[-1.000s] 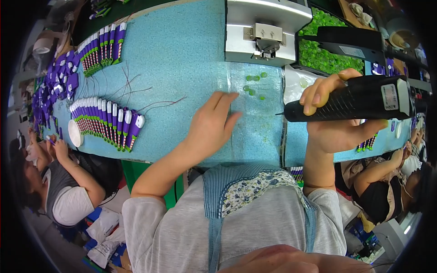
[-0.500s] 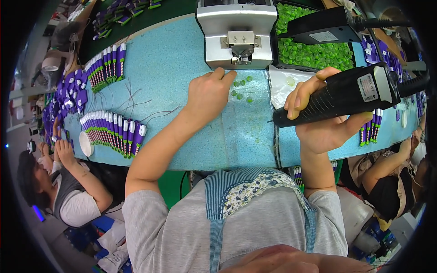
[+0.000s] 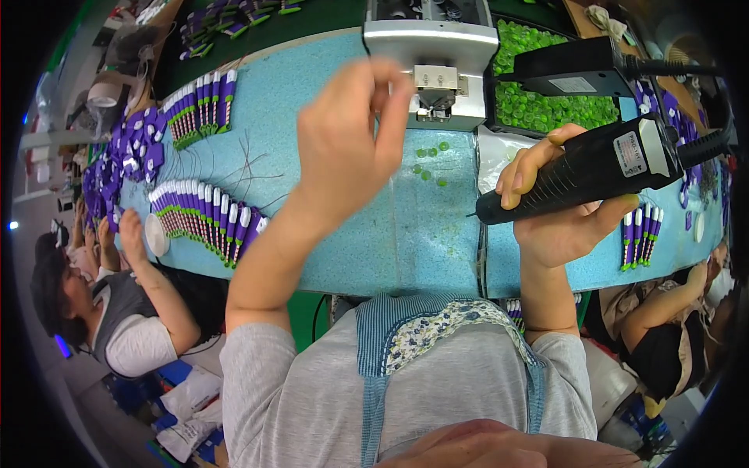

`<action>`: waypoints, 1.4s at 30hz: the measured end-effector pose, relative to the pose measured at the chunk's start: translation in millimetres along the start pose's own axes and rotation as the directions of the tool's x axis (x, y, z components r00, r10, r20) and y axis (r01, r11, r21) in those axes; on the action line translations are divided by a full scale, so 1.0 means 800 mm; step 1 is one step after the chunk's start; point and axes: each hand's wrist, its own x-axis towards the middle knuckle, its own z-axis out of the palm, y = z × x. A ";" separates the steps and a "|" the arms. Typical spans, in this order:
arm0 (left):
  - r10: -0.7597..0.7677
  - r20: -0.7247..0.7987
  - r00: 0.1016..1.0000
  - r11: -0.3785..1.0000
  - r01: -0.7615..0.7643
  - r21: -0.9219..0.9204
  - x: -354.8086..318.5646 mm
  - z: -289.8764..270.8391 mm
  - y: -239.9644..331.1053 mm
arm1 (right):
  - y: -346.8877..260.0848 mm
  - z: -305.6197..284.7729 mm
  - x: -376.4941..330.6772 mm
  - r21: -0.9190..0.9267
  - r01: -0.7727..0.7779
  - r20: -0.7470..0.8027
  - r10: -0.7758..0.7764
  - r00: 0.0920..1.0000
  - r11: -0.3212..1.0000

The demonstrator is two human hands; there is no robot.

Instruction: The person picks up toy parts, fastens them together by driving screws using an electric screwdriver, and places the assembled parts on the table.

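Observation:
My right hand [image 3: 566, 222] is wrapped round a black electric screwdriver [image 3: 577, 173], its thin bit pointing left and its cable running off to the right. My left hand [image 3: 343, 140] is raised over the blue table mat, in front of the silver screw feeder [image 3: 429, 39]. Its fingers are curled and close together near the thumb; whatever they may hold is too small or blurred to make out. Below the feeder, several small green translucent pieces [image 3: 422, 169] lie loose on the mat, just right of my left hand.
A tray of green pieces [image 3: 527, 105] stands right of the feeder, beside a black power box [image 3: 573, 69]. Rows of purple-and-white pieces with green ends [image 3: 207, 214] lie at left, with thin wires [image 3: 246, 168]. A co-worker [image 3: 129, 312] sits at left; another person's arm [image 3: 663, 292] shows at right.
My left hand has lifted off the mat by the green pieces, up toward the camera. The view has shifted slightly. My right hand still holds the screwdriver in nearly the same pose.

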 end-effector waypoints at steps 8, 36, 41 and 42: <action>0.033 -0.194 0.980 0.993 -0.010 0.117 0.017 -0.023 -0.013 | 0.001 0.015 -0.006 0.070 0.018 0.047 -0.021 0.999 0.997; -0.447 -0.087 0.890 0.836 0.451 0.312 -0.199 -0.089 -0.068 | 0.023 0.033 -0.004 -0.065 -0.050 0.068 0.055 0.996 0.997; -0.724 -0.014 0.689 0.684 0.721 0.112 -0.170 -0.097 -0.068 | 0.021 0.027 -0.003 -0.067 -0.057 0.092 0.063 0.994 0.996; -0.724 -0.005 0.690 0.685 0.719 0.113 -0.170 -0.098 -0.065 | 0.021 0.025 -0.003 -0.069 -0.056 0.083 0.062 0.995 0.996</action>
